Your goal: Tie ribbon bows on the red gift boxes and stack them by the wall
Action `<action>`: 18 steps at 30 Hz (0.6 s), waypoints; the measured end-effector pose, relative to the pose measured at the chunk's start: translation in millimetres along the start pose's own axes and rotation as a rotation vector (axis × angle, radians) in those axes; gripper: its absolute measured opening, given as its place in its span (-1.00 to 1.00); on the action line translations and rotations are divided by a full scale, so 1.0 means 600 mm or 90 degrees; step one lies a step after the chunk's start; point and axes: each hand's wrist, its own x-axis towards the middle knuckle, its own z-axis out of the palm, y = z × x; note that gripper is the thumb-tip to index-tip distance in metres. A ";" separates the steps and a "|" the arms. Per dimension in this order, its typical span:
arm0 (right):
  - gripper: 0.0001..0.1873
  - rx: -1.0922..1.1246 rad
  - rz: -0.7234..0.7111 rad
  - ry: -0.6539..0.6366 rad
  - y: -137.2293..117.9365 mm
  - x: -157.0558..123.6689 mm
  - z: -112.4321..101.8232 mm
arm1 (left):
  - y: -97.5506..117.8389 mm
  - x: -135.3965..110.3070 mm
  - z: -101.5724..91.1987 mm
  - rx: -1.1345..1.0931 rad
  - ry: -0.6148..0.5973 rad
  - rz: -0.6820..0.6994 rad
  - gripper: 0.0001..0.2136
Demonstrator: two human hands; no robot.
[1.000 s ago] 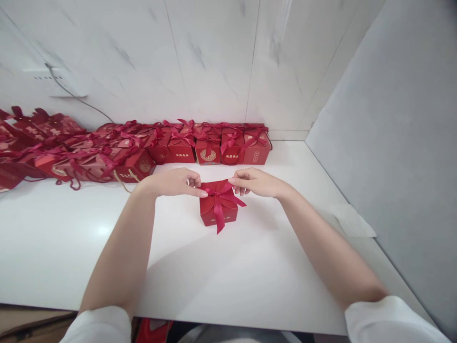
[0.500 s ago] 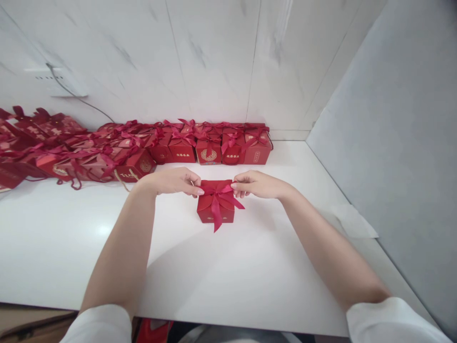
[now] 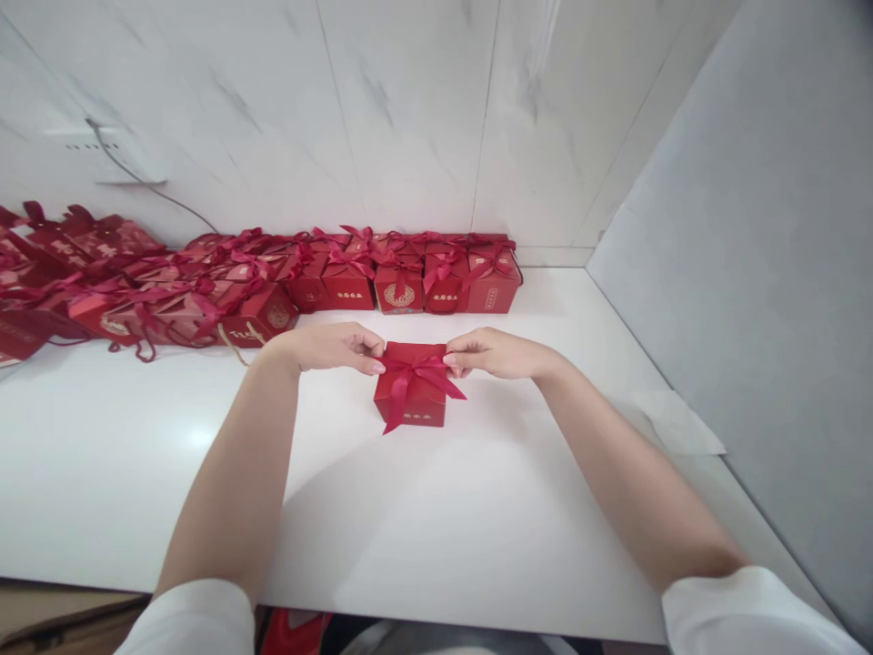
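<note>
A small red gift box (image 3: 424, 400) stands on the white table in front of me, gold lettering low on its near face. Across its top a pinkish-red ribbon (image 3: 402, 396) is tied in a bow, its two tails hanging over the front. My left hand (image 3: 341, 347) pinches the bow's left loop between thumb and fingers. On the other side, my right hand (image 3: 487, 353) pinches the right loop at the box's upper right edge. Both loops are mostly covered by my fingertips.
Several red gift boxes (image 3: 399, 287) with ribbon bows stand along the tiled wall (image 3: 409, 118), crowding toward the left. A cable (image 3: 150, 186) runs down from a wall socket. A grey panel (image 3: 764, 273) borders the white table (image 3: 436, 528) at right, with a white sheet (image 3: 682, 423) beside it.
The ribbon's front tail has swung left, uncovering more of the gold lettering. The box has turned slightly; both hands keep their pinch with little movement.
</note>
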 end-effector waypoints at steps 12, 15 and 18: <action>-0.65 -0.070 -0.050 0.060 0.018 0.007 -0.002 | -0.020 0.015 -0.002 -0.094 -0.035 0.059 -0.68; -0.66 -0.061 -0.076 0.089 0.030 0.014 -0.001 | -0.023 0.017 -0.004 -0.065 0.017 0.069 -0.68; -0.66 -0.030 -0.138 0.155 0.031 0.018 0.001 | -0.024 0.013 -0.007 -0.091 0.079 0.101 -0.71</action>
